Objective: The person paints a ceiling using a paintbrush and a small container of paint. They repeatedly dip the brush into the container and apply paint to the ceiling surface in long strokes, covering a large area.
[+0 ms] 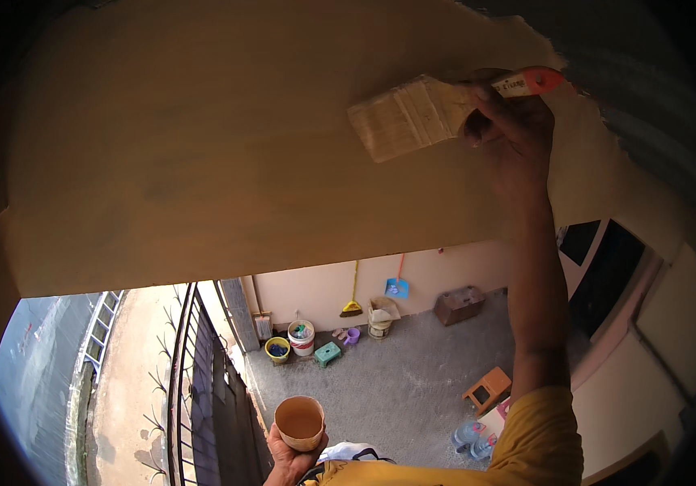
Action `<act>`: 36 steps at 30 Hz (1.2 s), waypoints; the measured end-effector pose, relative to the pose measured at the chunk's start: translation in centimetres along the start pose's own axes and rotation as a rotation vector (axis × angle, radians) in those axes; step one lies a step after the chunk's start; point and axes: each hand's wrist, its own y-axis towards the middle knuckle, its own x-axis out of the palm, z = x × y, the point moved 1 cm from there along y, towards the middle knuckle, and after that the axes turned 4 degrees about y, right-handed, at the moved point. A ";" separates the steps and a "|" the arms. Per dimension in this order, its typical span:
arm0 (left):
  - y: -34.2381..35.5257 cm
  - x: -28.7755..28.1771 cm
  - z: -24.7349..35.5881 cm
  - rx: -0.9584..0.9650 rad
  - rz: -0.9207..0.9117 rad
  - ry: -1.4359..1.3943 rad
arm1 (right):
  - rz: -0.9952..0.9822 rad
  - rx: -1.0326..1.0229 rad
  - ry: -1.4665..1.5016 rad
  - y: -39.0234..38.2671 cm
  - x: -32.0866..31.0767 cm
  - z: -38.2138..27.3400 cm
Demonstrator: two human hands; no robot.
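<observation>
My right hand (518, 134) is raised high with its fingers wrapped round the handle of a wide flat paintbrush (412, 113). The brush has pale bristles and a red-tipped handle, and its bristles lie at or very close to a brown painted panel (202, 162) overhead; whether they touch I cannot tell. Low in the view, my left hand (295, 460) holds a cup (300, 423) upright from below. Brownish liquid shows inside the cup.
Below is a grey floor with an orange stool (488, 390), water bottles (473, 440), a green stool (327, 353), buckets (302, 338) and a brown box (459, 305). A broom (352, 307) and blue dustpan (397, 287) hang by the wall. A black spiked gate (190, 381) stands left.
</observation>
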 end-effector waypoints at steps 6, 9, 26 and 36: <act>-0.1 -0.5 -0.2 0.005 -0.003 0.043 | 0.135 -0.168 0.019 5.6 -7.0 -1.2; -0.2 0.0 0.1 0.055 -0.050 0.051 | 0.209 -0.240 0.064 5.9 -7.5 -2.5; 0.0 -0.4 0.2 0.019 -0.015 -0.012 | 0.142 0.017 -0.009 -3.7 -1.2 -1.1; -0.3 -0.2 -0.1 0.013 0.006 0.008 | 0.500 -0.504 -0.773 -1.6 -12.7 -4.8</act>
